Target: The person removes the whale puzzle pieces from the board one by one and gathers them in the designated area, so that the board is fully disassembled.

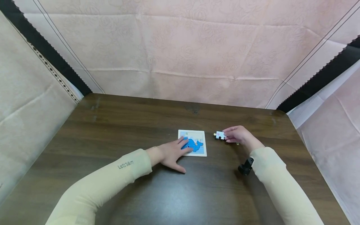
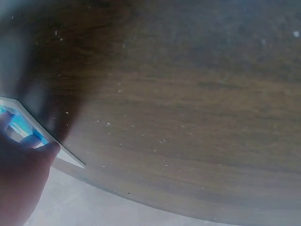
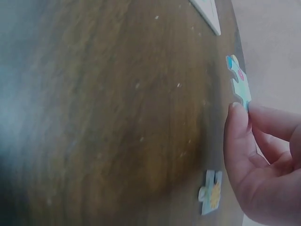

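A small square puzzle board (image 1: 202, 135) with a white frame and a blue whale picture lies in the middle of the dark wooden table (image 1: 118, 125). My left hand (image 1: 174, 151) rests flat on its left part, fingers straight; in the left wrist view the hand (image 2: 21, 176) covers the board's corner (image 2: 66, 157). To the board's right, my right hand (image 1: 237, 135) pinches a light blue puzzle piece (image 1: 220, 135) between thumb and fingers; the right wrist view shows the piece (image 3: 239, 84) held just above the table. Another loose piece (image 3: 210, 192) with a yellow mark lies under that hand.
Pink patterned cloth (image 1: 180, 47) hangs behind and at both sides of the table. A black wrist camera (image 1: 246, 166) sits on my right sleeve. Bare dark wood (image 1: 180, 193) stretches in front of and to the left of the board.
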Demonstrator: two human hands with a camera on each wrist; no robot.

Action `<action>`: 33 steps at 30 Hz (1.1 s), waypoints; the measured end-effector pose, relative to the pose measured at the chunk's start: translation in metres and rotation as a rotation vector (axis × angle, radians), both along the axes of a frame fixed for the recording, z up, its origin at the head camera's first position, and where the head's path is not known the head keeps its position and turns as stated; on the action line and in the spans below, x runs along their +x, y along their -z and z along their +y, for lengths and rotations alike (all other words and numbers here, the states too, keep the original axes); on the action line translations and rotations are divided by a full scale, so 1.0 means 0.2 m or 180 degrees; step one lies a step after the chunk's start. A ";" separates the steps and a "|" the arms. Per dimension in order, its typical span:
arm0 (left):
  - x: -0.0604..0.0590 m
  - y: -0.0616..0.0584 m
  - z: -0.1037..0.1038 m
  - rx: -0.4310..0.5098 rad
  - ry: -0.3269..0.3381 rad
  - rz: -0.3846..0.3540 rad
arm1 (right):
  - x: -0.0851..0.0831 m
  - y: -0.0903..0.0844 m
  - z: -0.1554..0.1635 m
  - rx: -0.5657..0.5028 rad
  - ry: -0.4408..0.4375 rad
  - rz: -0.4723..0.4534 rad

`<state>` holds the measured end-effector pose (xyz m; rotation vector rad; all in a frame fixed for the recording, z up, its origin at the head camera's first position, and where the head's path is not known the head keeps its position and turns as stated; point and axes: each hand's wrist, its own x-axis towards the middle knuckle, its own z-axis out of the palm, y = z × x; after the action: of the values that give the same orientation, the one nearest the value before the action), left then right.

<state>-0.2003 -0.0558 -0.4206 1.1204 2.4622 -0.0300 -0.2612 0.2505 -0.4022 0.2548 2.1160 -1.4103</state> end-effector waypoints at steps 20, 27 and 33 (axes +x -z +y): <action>0.00 0.00 0.00 -0.0061 0.0024 0.0024 | 0.01 0.01 0.09 0.0239 0.0079 0.0003; 0.00 -0.01 0.01 -0.0108 0.0009 0.0029 | 0.01 -0.01 0.10 0.0157 0.0141 -0.0001; 0.00 -0.03 0.01 -0.0092 0.0000 0.0009 | 0.02 -0.02 0.11 0.0103 0.0175 0.0068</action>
<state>-0.1998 -0.0537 -0.4151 1.1087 2.4565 -0.0671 -0.2572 0.2722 -0.3990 0.3143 2.1657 -1.4168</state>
